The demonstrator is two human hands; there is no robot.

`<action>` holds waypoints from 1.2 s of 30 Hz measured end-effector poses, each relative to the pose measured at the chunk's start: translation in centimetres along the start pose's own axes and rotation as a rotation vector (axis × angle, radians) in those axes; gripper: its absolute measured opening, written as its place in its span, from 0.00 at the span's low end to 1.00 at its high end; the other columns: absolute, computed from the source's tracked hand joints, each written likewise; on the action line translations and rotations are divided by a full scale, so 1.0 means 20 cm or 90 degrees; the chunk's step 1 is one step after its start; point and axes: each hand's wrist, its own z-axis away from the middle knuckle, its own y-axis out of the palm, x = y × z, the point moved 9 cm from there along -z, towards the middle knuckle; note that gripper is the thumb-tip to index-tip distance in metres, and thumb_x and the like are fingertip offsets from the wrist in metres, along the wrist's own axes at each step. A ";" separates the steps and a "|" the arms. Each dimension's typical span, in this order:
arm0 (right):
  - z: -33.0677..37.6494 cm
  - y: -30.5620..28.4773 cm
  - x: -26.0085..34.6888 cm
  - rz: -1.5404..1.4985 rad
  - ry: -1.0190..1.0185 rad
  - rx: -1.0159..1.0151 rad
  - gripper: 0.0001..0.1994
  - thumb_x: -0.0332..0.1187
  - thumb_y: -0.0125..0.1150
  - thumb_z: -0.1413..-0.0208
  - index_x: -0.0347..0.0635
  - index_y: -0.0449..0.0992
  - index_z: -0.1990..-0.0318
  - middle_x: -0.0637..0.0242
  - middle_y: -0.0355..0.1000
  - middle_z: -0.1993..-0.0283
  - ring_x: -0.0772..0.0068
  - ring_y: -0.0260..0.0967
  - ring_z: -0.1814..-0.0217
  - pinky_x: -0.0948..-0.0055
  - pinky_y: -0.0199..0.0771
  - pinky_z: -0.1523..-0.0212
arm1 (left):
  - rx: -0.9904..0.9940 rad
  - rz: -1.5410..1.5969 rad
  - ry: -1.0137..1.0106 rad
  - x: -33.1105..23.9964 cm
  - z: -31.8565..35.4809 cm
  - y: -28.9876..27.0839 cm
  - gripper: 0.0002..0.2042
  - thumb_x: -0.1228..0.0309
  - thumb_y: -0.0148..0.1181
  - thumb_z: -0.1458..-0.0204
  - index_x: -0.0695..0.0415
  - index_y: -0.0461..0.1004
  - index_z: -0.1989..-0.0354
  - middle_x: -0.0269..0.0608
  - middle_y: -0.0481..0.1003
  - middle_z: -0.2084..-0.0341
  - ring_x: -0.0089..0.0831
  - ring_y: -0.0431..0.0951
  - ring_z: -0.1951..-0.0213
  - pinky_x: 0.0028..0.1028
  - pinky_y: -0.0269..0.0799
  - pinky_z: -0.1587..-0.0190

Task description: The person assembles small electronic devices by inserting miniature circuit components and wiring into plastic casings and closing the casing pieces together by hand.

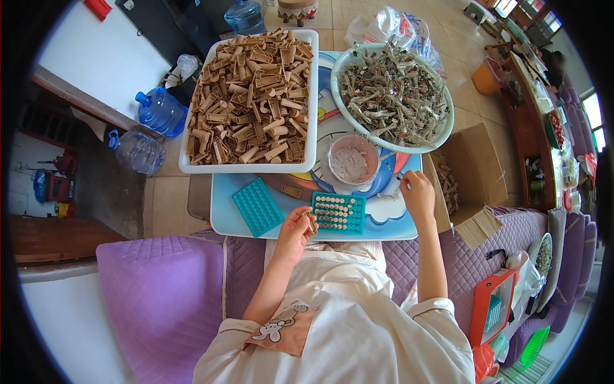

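My left hand (295,229) is closed on a small tan wooden piece at the near left corner of a teal grid tray (339,212) whose holes hold several pale pegs. My right hand (416,192) rests on the small table's right edge, fingertips pinching a tiny thin piece. A second teal grid tray (257,206) lies empty to the left. A loose wooden piece (291,191) lies between the trays and a pink bowl (352,158) of white bits.
A white tub (311,115) full of tan wooden pieces and a round white basin (448,121) of grey scraps fill the table's far side. An open cardboard box (473,179) stands right. Water jugs (158,112) stand left. Purple quilted seating (166,281) surrounds me.
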 end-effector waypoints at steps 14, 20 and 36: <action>-0.19 -0.17 0.46 -0.086 -0.296 -0.226 0.11 0.23 0.56 0.62 0.44 0.71 0.68 0.65 0.65 0.67 0.62 0.64 0.64 0.68 0.65 0.64 | -0.063 0.092 -0.049 0.04 0.01 -0.07 0.10 0.65 0.51 0.50 0.54 0.66 0.61 0.31 0.70 0.72 0.19 0.69 0.73 0.17 0.65 0.73; -0.31 -0.02 0.59 -0.001 -0.492 -0.138 0.14 0.23 0.57 0.66 0.44 0.72 0.67 0.66 0.67 0.63 0.59 0.63 0.59 0.61 0.58 0.53 | -0.057 0.106 -0.085 0.09 0.03 0.02 0.10 0.63 0.50 0.49 0.54 0.66 0.61 0.30 0.69 0.74 0.19 0.69 0.74 0.18 0.64 0.75; -0.83 -0.41 0.22 -0.831 -0.014 -0.351 0.10 0.27 0.53 0.50 0.30 0.70 0.62 0.66 0.70 0.69 0.80 0.68 0.67 0.84 0.66 0.64 | -0.014 0.101 -0.161 0.23 0.08 0.06 0.12 0.65 0.52 0.51 0.53 0.65 0.60 0.31 0.68 0.71 0.21 0.69 0.71 0.20 0.64 0.71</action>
